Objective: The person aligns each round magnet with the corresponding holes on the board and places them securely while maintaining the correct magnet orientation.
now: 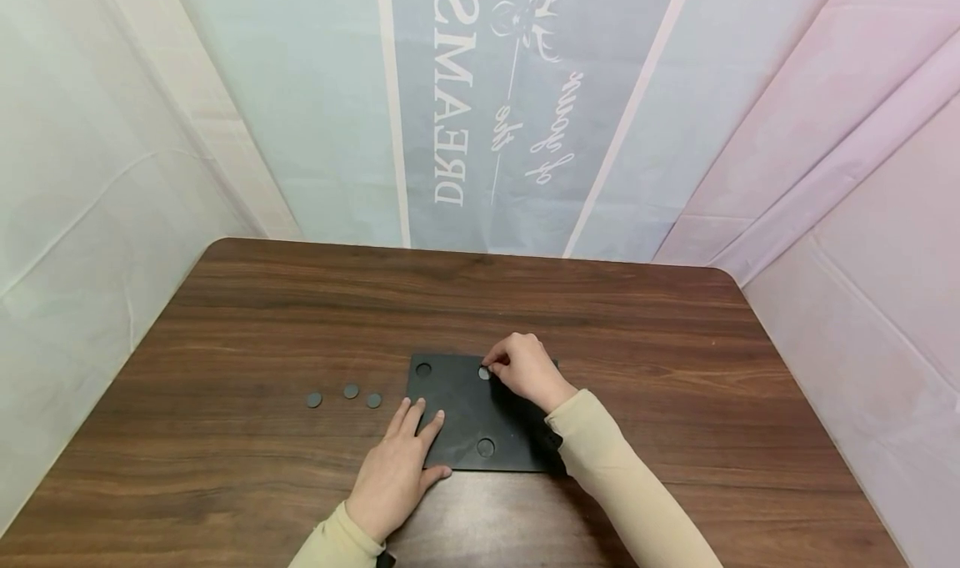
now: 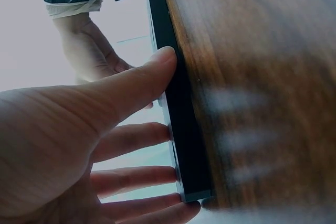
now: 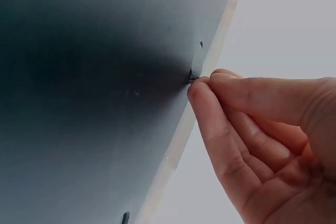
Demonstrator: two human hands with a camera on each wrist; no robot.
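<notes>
A brown wood-grain bench with rounded far corners is filling the lower part of the head view, its grain running broadly from side to side. Light is reflecting off its surface at the near edge, below the board. Behind the bench a pale blue and grey cloth is hanging, bearing white stripes, turned lettering that includes "DREAMS", and a deer's-head motif. White sheeting is enclosing the left side; pink-tinted sheeting is enclosing the right.

A flat black board is lying on the bench towards the near side. Round recesses are showing at its far left corner and near edge; the right arm is covering part of its right side. Three grey discs are lying on the bench, left of the board and apart from one another.

The left hand is resting at the board's near left corner, fingers extended and spread, gripping nothing. The right hand is pinching a pale disc between thumb and fingers at the board's far edge. Whether the disc is fully seated cannot be told.
</notes>
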